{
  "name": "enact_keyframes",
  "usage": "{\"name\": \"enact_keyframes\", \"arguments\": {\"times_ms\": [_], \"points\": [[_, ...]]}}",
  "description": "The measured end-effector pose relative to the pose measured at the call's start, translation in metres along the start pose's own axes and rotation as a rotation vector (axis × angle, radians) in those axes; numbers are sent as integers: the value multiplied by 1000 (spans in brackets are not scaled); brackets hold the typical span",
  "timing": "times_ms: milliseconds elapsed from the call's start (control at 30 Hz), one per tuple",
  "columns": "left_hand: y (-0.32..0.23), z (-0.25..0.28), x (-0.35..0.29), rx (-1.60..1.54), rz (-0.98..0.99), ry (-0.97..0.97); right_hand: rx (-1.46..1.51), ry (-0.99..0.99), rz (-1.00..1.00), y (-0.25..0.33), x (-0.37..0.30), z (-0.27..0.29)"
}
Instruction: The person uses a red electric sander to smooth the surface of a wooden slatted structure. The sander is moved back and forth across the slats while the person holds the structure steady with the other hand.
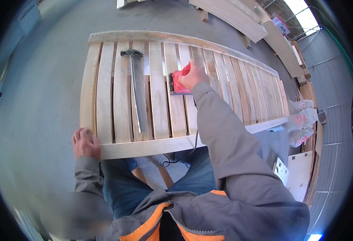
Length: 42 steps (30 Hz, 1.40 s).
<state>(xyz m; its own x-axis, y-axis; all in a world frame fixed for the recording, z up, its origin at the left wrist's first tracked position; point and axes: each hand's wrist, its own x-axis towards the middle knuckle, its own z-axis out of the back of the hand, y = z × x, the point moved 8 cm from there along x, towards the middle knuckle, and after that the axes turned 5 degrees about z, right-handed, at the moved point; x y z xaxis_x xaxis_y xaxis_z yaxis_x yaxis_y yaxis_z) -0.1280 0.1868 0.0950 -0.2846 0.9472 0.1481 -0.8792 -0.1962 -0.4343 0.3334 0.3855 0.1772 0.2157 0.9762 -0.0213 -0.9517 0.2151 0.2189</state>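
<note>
A long slatted wooden panel [156,147], with rails around its edges, lies in front of me. At its near left corner my left hand [87,144] is closed over the wood, fingers bent on top of the edge. My right hand [195,76] grips a red power sander [179,81], whose flat base rests on the slats near the middle. A dark cord hangs over the near rail below my right forearm. To the left of the sander, a claw hammer [133,76] lies across the slats, its head toward the far rail.
Boards and planks [232,18] are stacked on the floor at the far right. Beyond the panel's right end sit clear plastic bags [303,120], near white panels [297,174] and a grey corrugated wall [335,120]. My legs are against the near side.
</note>
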Motion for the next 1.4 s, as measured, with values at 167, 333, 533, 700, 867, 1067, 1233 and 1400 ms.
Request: {"name": "enact_keyframes", "arguments": {"times_ms": [167,333,533,700,867,1067,1233,1400], "points": [[-3,0,-2,-16,-11,-9,2,53,-37,-11,-65,6],[1,-3,-1,-5,-58,-57,60,39,-78,-45,-120,4],[4,-8,-1,-9,-47,-41,34,78,-104,-65,-176,1],[6,-11,1,-7,-58,-51,22,57,-116,-73,-157,8],[12,-15,0,15,-47,-39,54,46,-55,-44,-98,3],[9,-11,1,4,-33,-6,18,-16,15,-33,-23,-5],[7,-13,2,-8,-28,-4,-74,-42,30,-26,36,-3],[9,-15,2,0,-42,-18,-61,-84,74,-18,87,-9]]}}
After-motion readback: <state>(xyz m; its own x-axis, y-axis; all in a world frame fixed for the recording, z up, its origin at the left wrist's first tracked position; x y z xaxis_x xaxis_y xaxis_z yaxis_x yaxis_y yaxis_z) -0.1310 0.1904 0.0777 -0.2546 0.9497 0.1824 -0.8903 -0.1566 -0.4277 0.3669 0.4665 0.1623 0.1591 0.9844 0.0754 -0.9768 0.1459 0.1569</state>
